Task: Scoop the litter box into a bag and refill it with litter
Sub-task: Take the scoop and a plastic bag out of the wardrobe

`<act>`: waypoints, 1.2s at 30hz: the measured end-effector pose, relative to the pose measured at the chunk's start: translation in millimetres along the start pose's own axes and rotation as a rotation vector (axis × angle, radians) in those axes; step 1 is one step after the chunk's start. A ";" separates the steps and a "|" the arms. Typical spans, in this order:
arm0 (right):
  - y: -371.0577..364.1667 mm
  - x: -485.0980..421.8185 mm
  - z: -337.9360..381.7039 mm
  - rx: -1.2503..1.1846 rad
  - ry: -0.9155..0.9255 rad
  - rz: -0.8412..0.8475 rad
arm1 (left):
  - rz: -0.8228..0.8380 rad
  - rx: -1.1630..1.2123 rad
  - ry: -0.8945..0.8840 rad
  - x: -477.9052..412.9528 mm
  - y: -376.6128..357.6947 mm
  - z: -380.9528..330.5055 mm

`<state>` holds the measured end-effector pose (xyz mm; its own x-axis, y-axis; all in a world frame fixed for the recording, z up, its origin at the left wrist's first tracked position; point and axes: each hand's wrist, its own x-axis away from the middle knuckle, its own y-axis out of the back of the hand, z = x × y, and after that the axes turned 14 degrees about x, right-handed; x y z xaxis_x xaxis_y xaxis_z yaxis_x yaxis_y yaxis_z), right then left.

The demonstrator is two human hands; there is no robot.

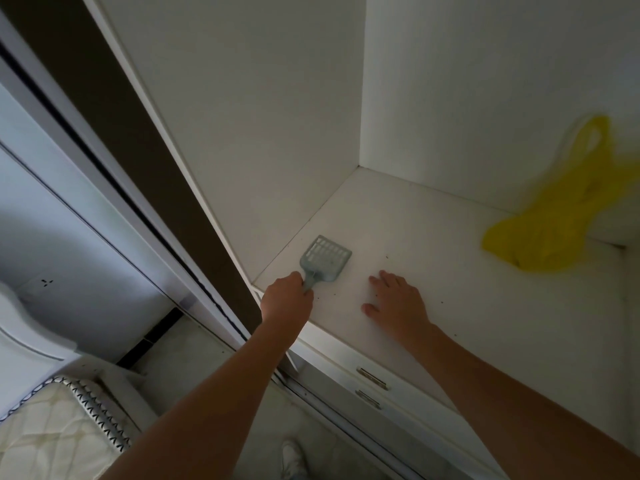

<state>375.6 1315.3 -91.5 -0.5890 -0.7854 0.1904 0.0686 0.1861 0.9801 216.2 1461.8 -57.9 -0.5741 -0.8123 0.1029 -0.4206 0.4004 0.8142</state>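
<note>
Your two bare forearms reach up from the bottom edge, and below them a white shoe [292, 460] stands on the pale tiled floor [194, 362]. To the left lies a quilted mattress [52, 427] with a diamond-stitched top and a patterned border.

Your left hand [285, 301] is clenched round the handle of the scoop [323, 259], fingers [304, 282] wrapped tight so the handle is mostly hidden. The scoop is pale grey-blue plastic, a flat squarish blade with rows of slots and a low raised rim, and it lies flat on the white shelf [433, 237] near the shelf's left front corner.

Your right hand [398, 299] rests palm down on the shelf just right of the scoop, fingers spread and released, grasping nothing. It does not touch the scoop.

The shelf is smooth, matt white board inside a white cupboard, with small dark specks scattered over it around your hands. Well apart, towards the back right, a thin yellow plastic bag [554, 230] lies crumpled, one looped handle riding up against the rear wall; it looks blurred.

Under the shelf's front edge, two small metal handles [370, 379] sit on white drawer fronts. A dark-edged sliding door frame [166, 209] runs diagonally along the left.
</note>
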 end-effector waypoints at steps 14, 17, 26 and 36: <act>11.1 1.3 -41.8 -0.040 -0.127 0.095 | 0.130 0.053 -0.238 -55.9 -21.1 -55.6; 17.4 -2.1 -54.7 -0.100 -0.228 0.041 | 0.178 0.090 -0.287 -75.6 -30.6 -76.8; 43.2 -8.0 -136.7 -0.242 -0.654 -0.219 | 0.291 0.188 -0.422 -114.5 -65.7 -129.7; 43.5 -14.7 -219.1 -0.676 -1.212 -0.480 | 0.353 0.225 -0.489 -123.6 -103.7 -168.4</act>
<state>563.7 1205.6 -39.4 -0.9410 0.3380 0.0182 -0.1696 -0.5174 0.8388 449.1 1449.3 -58.8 -0.9366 -0.3494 0.0265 -0.2546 0.7304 0.6337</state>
